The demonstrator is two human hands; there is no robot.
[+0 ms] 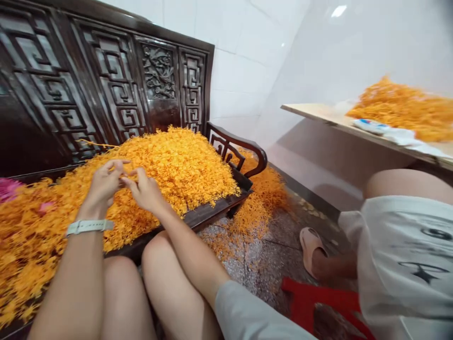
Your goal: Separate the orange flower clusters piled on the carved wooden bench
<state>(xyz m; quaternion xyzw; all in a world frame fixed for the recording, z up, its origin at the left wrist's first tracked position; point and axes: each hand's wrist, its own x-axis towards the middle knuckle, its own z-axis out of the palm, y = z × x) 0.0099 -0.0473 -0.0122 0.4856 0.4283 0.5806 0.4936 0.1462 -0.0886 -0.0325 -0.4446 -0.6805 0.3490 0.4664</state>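
Note:
A large heap of orange-yellow artificial flower pieces (pixel 180 160) covers the seat of a dark carved wooden bench (pixel 155 33). Over the heap, my left hand (pixel 106 182) and my right hand (pixel 146 191) meet with their fingertips pinched close together. Orange shows between the fingers, but I cannot tell whether it is a small held piece or the heap behind. A pale watch band (pixel 90 226) is on my left wrist. One thin orange strand (pixel 97 143) sticks out of the heap just behind my left hand.
More orange pieces (pixel 255 208) lie on the floor by the bench's armrest (pixel 253 146). To the right, a board (pixel 311 111) bears another orange pile (pixel 403 108) and white plastic packaging (pixel 389 132). Another person's leg in white shorts (pixel 399 245) and a red stool (pixel 318 297) are close by.

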